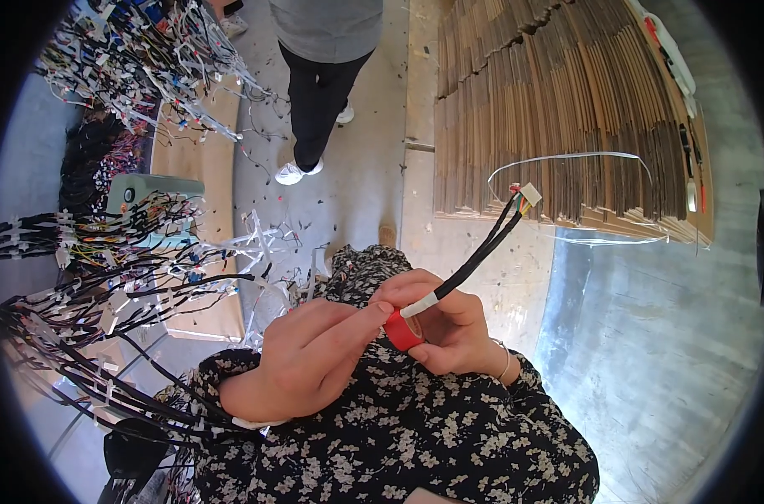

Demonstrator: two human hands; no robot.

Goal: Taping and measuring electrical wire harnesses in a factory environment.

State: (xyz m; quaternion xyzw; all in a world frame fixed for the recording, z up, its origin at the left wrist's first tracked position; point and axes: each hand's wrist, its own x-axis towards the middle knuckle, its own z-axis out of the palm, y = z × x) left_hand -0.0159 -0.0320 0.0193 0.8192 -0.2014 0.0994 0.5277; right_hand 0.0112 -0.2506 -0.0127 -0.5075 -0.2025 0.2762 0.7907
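In front of my lap, my right hand [453,328] is closed around a small roll of red tape [404,331], its thumb along the roll's lower side. A wire harness [474,259] in black sleeving runs up and right from the roll, past my right fingers. White wrapping covers its near end, and a white connector [530,196] with coloured wires sits at its far end. My left hand [319,353] is closed, with thumb and fingertips pinched at the roll's left edge. Those fingers hide whether they grip the tape's end or the harness's end.
Bundles of wire harnesses [105,294] hang close on my left, with a larger tangle [147,63] beyond. A tall stack of flattened cardboard [558,118] stands ahead on the right. A person in black trousers [319,97] stands ahead on the grey floor [365,151], which has scattered scraps.
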